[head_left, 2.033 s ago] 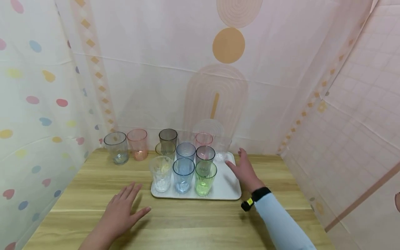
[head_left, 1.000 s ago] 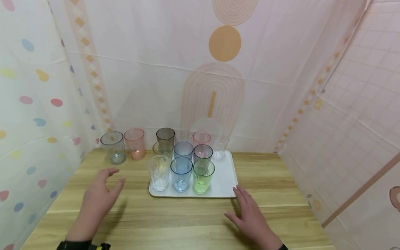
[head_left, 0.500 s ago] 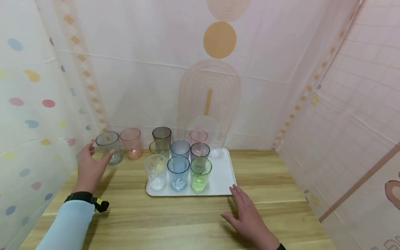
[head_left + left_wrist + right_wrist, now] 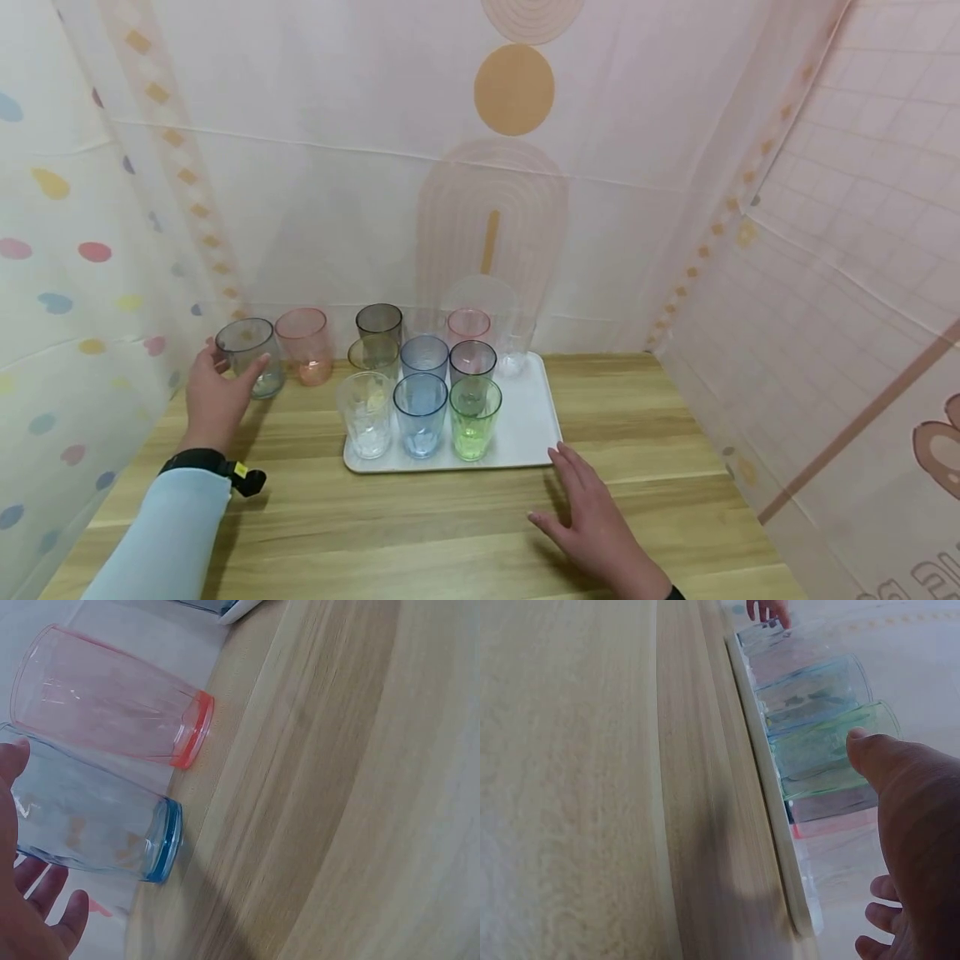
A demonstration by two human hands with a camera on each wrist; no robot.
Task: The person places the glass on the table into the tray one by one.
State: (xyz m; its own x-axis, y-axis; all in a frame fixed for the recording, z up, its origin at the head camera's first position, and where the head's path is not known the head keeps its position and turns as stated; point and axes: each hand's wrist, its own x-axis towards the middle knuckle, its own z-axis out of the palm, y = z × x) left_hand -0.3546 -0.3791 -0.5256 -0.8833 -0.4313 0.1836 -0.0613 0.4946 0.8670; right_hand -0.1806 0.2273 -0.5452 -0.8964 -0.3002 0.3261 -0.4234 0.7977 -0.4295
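Head view takes in a pale wooden table (image 4: 465, 517) pushed into a corner hung with thin printed sheets: coloured hearts on the left, a peach circle and arch at the back, a pink grid on the right. At the far left the left hand (image 4: 217, 398) is at the blue-grey glass (image 4: 250, 357), thumb and fingers spread to either side of it and touching its wall, the grip looking loose rather than tight. This glass stands upright on the bare wood near the back left corner, with a pink glass (image 4: 303, 345) just beside it. Next comes a white tray (image 4: 534, 421) crowded with upright tumblers, among them a clear one (image 4: 365, 414), a blue one (image 4: 419, 414) and a green one (image 4: 475, 418) along the front. Further right, the right hand (image 4: 592, 521) lies flat on the table just off the tray's near corner, fingers straight and spread, holding nothing
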